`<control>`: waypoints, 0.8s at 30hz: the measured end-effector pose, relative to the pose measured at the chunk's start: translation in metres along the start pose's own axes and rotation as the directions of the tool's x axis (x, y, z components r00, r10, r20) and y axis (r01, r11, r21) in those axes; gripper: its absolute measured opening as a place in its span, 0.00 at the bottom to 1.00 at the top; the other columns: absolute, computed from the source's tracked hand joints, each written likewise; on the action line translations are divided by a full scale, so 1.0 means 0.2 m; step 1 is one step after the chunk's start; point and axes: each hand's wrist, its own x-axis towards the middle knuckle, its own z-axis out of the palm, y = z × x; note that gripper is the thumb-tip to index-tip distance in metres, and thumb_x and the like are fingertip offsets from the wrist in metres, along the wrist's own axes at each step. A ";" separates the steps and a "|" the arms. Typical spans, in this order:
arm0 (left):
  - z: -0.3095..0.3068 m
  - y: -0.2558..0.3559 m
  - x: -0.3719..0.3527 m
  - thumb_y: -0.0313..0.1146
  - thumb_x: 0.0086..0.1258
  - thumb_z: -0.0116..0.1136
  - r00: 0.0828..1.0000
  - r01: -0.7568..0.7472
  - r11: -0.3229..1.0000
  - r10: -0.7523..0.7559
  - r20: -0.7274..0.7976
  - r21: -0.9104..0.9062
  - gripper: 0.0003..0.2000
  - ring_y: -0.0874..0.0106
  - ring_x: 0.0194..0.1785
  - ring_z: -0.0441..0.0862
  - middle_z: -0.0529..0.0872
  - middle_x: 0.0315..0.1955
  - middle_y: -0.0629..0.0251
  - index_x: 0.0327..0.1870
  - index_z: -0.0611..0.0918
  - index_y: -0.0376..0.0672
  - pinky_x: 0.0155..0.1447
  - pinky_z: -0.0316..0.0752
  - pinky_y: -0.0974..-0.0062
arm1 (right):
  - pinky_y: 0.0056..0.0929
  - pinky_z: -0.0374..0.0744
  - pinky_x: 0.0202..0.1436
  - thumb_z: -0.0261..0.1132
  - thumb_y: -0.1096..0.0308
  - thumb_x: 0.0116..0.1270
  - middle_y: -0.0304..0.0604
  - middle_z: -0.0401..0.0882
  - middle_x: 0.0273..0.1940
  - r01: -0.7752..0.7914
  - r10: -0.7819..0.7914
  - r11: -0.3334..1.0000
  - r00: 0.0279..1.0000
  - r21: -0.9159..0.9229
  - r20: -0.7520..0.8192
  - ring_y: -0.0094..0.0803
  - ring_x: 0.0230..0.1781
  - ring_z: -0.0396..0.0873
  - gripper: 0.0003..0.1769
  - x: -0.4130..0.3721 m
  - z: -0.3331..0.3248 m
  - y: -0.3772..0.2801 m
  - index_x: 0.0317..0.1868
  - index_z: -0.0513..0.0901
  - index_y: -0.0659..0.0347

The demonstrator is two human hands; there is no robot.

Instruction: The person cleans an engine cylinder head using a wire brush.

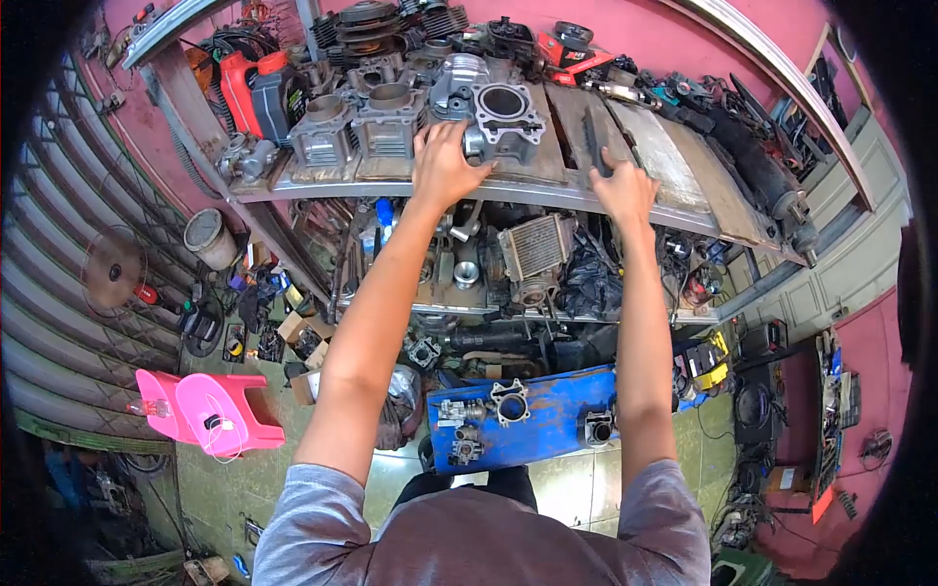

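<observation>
My left hand (pixel 443 164) is at the front edge of the upper shelf (pixel 562 195), fingers spread against the lower part of the grey metal engine parts and thumb stretched to the right. Just right of its fingertips stands an engine cylinder block (pixel 508 137), its round bore facing up. Two more cylinder blocks, one nearer (pixel 391 127) and one farther left (pixel 320 137), sit to its left. My right hand (pixel 627 190) rests open on the shelf's front edge, thumb out to the left, beside a worn wooden board (pixel 596 127).
Red and black oil bottles (pixel 239 93) stand at the shelf's left. Below are a radiator (pixel 537 249) and cluttered parts. A blue bench (pixel 547 420) with engine parts is close to my body. A pink stool (pixel 220 410) stands left; a fan (pixel 115 272) is farther left.
</observation>
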 end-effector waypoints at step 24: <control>0.01 0.00 0.00 0.51 0.52 0.79 1.000 0.024 0.999 -0.025 0.019 0.023 0.39 0.59 0.67 0.76 0.85 0.57 0.55 0.63 0.80 0.38 0.75 0.61 0.57 | 0.57 0.71 0.59 0.70 0.57 0.63 0.44 0.83 0.54 0.359 -0.364 0.930 0.853 -0.086 -0.375 0.44 0.60 0.76 0.20 0.02 0.01 0.00 0.55 0.89 0.49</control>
